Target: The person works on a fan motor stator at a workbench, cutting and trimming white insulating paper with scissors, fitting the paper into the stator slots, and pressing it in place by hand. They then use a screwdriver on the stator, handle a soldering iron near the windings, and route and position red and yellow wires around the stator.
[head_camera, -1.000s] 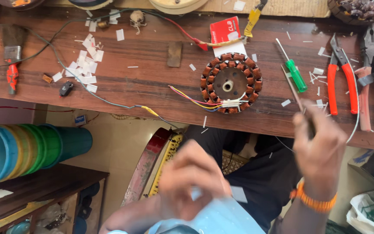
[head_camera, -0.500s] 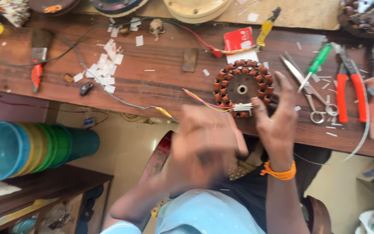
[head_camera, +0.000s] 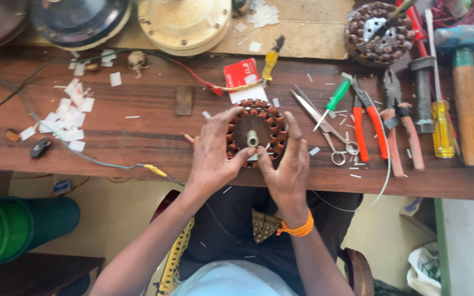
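Both hands — left hand (head_camera: 212,156) and right hand (head_camera: 286,164) — grasp the round copper-wound stator (head_camera: 257,131) lying near the front edge of the scratched wooden workbench (head_camera: 149,131). Scissors (head_camera: 325,126), red pliers (head_camera: 368,118) and a hammer (head_camera: 462,87) lie toward its right end; green tubs (head_camera: 17,230) stand on the floor below — at the left.

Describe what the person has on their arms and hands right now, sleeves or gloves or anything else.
Both forearms are bare, with no sleeves or gloves in view. The left hand carries nothing. The right hand has an orange thread band wound around its wrist. No rings or watch are visible.
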